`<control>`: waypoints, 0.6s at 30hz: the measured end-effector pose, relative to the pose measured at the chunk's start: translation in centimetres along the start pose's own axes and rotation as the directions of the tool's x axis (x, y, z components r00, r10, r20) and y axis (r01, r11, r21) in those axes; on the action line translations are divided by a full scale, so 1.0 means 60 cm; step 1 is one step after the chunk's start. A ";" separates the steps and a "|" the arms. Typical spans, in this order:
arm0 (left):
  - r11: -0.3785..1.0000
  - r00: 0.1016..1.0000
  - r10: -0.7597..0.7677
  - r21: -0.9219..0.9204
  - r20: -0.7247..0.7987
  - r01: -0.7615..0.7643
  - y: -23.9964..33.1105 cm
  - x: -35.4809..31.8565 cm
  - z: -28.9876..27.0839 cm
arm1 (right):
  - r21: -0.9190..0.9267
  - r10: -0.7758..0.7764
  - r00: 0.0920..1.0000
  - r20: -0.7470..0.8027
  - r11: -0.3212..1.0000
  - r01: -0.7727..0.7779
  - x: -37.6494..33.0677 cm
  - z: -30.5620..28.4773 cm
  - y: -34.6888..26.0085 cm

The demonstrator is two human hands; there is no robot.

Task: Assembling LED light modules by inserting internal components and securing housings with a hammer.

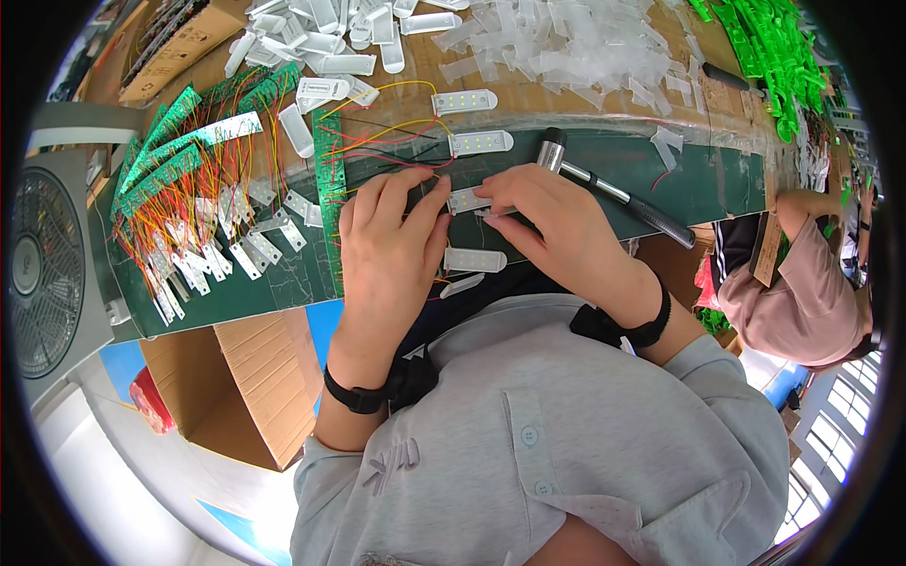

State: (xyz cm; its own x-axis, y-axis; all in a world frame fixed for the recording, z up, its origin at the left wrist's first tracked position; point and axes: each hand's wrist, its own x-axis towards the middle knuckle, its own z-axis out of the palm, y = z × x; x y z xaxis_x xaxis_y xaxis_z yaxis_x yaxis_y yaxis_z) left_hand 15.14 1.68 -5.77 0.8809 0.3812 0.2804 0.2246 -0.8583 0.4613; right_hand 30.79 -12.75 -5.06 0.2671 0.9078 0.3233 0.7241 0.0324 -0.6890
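Note:
A small white lamp housing with an LED board (466, 200) lies between my hands on the green work mat. My right hand (552, 209) pinches its right end between thumb and fingertips. At its left end my left hand (389, 241) has its thumb and forefinger drawn together; what they hold is hidden. Two more LED lamp housings, an upper one (464, 101) and a lower one (481, 142), lie beyond, with red, yellow and black wires at their left ends. Nearer me sits another white lamp housing (475, 259). A green circuit board strip (329, 179) runs beside my left hand.
A hammer (613, 192) lies right of my right hand. Wired green boards (160, 179) crowd the left. White casings (316, 42), clear plastic pieces (566, 47) and green parts (769, 57) are heaped at the back. A fan (42, 255) stands left; another person (802, 274) sits right.

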 end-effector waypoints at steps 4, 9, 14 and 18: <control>1.000 1.000 0.008 0.019 -0.007 -0.008 0.001 0.000 0.000 | -0.021 0.035 0.999 -0.011 0.999 -0.035 0.004 0.002 -0.005; 1.000 1.000 -0.009 0.008 -0.013 0.009 0.004 0.000 0.001 | -0.054 0.020 1.000 -0.009 0.998 -0.020 0.004 0.005 -0.006; 0.999 0.999 -0.036 -0.015 -0.004 0.036 0.006 0.001 -0.001 | -0.002 0.094 0.995 -0.033 0.996 -0.094 0.007 0.004 -0.009; 1.000 1.000 -0.029 -0.011 -0.002 0.029 0.005 0.002 -0.002 | 0.005 0.124 0.991 -0.058 0.992 -0.124 0.011 0.008 -0.004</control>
State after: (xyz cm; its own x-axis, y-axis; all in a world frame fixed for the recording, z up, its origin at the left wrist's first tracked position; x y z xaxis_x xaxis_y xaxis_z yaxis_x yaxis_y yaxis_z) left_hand 15.27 1.49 -5.51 0.8734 0.4064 0.2683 0.2454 -0.8431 0.4785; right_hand 30.47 -11.95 -4.98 0.3912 0.8790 0.2728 0.6824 -0.0782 -0.7268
